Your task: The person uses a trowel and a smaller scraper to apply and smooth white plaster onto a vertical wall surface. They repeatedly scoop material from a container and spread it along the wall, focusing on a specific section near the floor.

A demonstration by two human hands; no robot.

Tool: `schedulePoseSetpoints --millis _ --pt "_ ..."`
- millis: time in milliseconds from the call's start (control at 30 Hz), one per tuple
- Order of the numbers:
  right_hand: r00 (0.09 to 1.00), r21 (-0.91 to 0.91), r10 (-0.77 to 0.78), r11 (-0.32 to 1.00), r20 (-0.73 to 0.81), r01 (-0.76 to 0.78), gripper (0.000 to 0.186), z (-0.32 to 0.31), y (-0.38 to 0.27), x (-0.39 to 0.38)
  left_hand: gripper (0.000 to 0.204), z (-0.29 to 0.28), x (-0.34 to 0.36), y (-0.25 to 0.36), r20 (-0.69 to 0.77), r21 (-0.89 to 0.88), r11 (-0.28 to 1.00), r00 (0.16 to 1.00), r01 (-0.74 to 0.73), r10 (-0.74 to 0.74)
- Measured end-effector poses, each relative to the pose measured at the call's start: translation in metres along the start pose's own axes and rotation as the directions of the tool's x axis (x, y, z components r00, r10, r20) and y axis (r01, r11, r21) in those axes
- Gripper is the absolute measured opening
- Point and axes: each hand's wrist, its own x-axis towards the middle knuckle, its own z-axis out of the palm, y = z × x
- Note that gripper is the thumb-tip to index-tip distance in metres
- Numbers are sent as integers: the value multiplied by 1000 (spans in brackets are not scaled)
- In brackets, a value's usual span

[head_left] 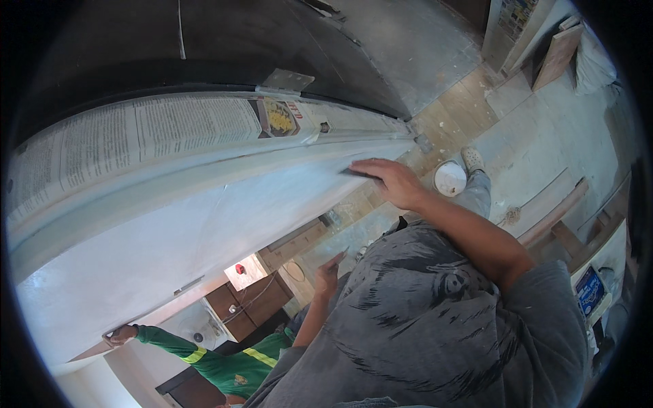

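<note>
My right hand (391,182) is closed on a dark, flat putty blade (359,173), its fingers stretched along the blade. The blade, blurred at its tip, lies against the pale blue-white wall (224,211). Lower down, near my shirt, my left hand (328,273) grips a thin flat scraper (345,253), held away from the wall; only part of it shows. Next to my foot on the floor is a white bucket (449,179) with pale material inside.
A co-worker in a green sleeve (166,340) holds a flat tool (109,338) to the wall's lower-left end. Newspaper (170,126) covers the ledge along the wall. Boards (554,207) lie to the right; a white sack (595,64) stands farther off. A cabinet (248,306) is beyond the wall.
</note>
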Motion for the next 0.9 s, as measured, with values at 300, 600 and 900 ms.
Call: schedulePoseSetpoints --millis 300,600,900 --pt "998 -45 -56 998 -36 54 51 -11 -14 34 39 6 12 -12 -18 -1 994 994 -110 110" --pt "998 -41 -55 998 -38 54 52 5 -15 28 39 2 -4 32 -9 -70 997 1000 -10 9" --pt "994 103 112 988 0 -112 48 -54 -48 -22 45 -2 20 158 71 -880 469 997 72 -21"
